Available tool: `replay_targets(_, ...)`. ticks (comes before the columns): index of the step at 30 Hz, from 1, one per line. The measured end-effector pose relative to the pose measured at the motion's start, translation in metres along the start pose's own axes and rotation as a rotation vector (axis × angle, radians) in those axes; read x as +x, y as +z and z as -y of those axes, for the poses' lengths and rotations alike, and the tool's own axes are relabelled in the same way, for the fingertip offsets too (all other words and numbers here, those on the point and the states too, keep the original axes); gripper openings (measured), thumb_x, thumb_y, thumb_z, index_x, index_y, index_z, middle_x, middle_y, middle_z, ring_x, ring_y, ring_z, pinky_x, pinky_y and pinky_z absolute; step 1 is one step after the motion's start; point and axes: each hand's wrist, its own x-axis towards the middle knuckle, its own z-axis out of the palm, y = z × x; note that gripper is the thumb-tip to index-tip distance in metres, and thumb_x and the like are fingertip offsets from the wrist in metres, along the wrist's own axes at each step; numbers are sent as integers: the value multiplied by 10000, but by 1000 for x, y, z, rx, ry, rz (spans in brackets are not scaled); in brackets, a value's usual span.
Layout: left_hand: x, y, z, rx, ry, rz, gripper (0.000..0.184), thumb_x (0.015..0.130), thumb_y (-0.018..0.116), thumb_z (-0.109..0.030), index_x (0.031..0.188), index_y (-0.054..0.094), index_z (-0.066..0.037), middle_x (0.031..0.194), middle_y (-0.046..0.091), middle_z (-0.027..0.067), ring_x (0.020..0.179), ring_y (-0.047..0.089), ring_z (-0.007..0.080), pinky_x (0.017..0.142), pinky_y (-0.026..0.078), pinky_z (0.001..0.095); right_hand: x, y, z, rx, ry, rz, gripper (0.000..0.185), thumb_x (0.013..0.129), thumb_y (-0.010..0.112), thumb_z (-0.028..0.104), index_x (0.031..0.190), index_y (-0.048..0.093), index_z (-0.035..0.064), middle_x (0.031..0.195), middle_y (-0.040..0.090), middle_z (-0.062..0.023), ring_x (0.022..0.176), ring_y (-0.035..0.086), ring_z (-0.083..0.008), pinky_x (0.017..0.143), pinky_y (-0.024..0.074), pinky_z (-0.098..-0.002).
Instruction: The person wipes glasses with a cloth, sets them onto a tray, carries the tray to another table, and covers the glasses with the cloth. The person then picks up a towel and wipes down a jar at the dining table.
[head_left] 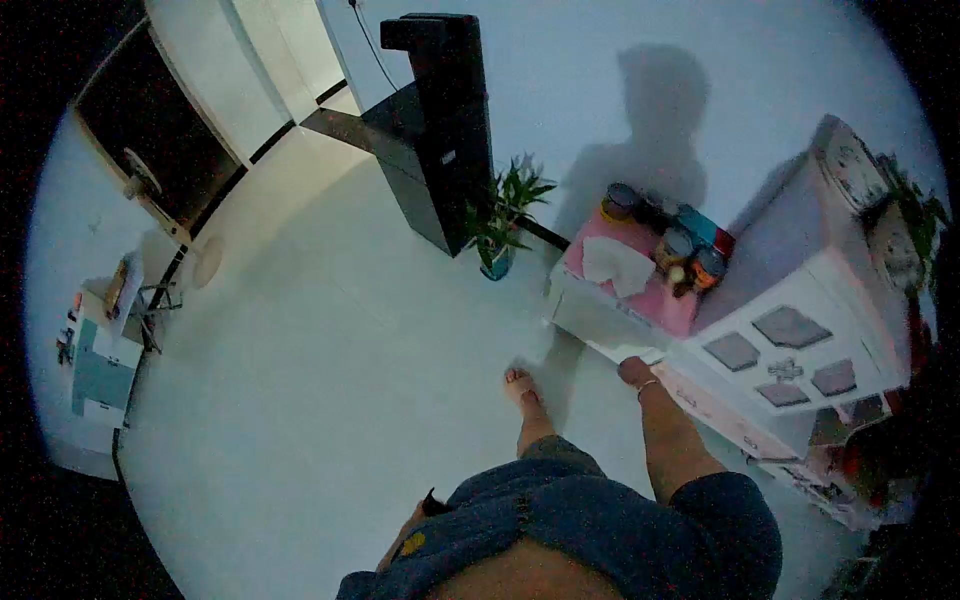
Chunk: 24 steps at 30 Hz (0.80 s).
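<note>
My right hand (634, 372), with a band at the wrist, reaches down beside the front of the low white cabinet (600, 325). Its fingers look curled closed; whatever they may hold is hidden. On the cabinet's pink top (640, 238) lies a white sheet (617, 265), with several jars (675, 245) and a blue-and-red box (706, 230) behind it. Low at my left side, my left hand (405, 522) is mostly covered by the dark blue shirt (610, 545). A black, pointed thing (433, 503) sticks up at its fingers, too dark to name.
A taller white cabinet (790, 340) with a clock (853, 168) adjoins on the right. Ahead stand a potted plant (497, 230) and a tall black unit (440, 150). A fan (143, 172) and a small drawer cabinet (105, 365) are at the left, across the pale floor (320, 330).
</note>
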Motion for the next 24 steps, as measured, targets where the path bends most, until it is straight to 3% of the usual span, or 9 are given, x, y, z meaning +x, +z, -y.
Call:
replay_targets(6,42,-43,-43,38,-18,-14,249,798,490,-179,941,514,23,756,571,147,620,566,240,535,478,365,130,-28,-85,360,421,45,287,681,503,269,857,592,61,898,550,-113,808,523,-266,698,405,-406)
replay_targets(10,91,-85,-110,-892,-109,763,243,794,511,-178,937,531,17,796,578,150,650,573,248,558,484,379,185,-29,-121,419,522,80,353,677,512,326,906,578,65,972,526,-100,880,497,-267,758,383,-416)
replay_targets(12,42,-29,-239,-431,116,-105,276,790,506,-252,887,487,6,711,560,131,502,515,236,486,457,367,204,-18,-135,417,547,98,388,675,516,354,930,571,67,1009,514,-93,916,484,-268,788,372,-421)
replay_targets(14,21,4,-326,-188,241,-124,281,811,485,-261,920,480,-2,720,558,115,536,527,193,502,458,323,219,5,-149,388,550,100,423,673,520,382,954,564,69,1046,502,-87,952,472,-269,817,362,-426)
replay_targets(17,16,22,-370,-141,302,-13,241,777,529,-182,925,496,7,731,564,129,580,559,224,511,477,324,227,67,-165,182,441,-48,477,670,527,425,991,554,72,1101,484,-77,1006,452,-270,862,345,-433)
replay_targets(18,18,20,-368,-135,285,-8,241,777,529,-182,925,496,7,731,564,129,580,559,224,511,477,324,227,63,-157,309,536,98,471,668,531,429,972,564,72,1084,494,-78,1003,454,-269,857,353,-419)
replay_targets(20,29,12,-350,-49,200,105,273,779,535,-205,954,482,-2,752,564,129,598,562,221,509,474,325,219,-76,-100,501,756,397,460,663,540,437,936,584,70,1051,514,-80,998,458,-268,848,370,-390)
replay_targets(23,51,-19,-294,-45,-131,2,282,815,478,-236,966,479,2,769,564,126,596,545,199,519,462,315,229,6,-81,519,610,357,439,671,540,437,909,597,72,1028,526,-91,965,484,-269,815,399,-367)
replay_targets(24,57,-31,-278,-48,-243,-43,276,809,482,-217,976,476,3,768,570,135,597,549,207,515,463,323,221,-52,-56,399,285,379,360,686,569,376,866,600,66,957,548,-98,884,522,-254,746,430,-352)
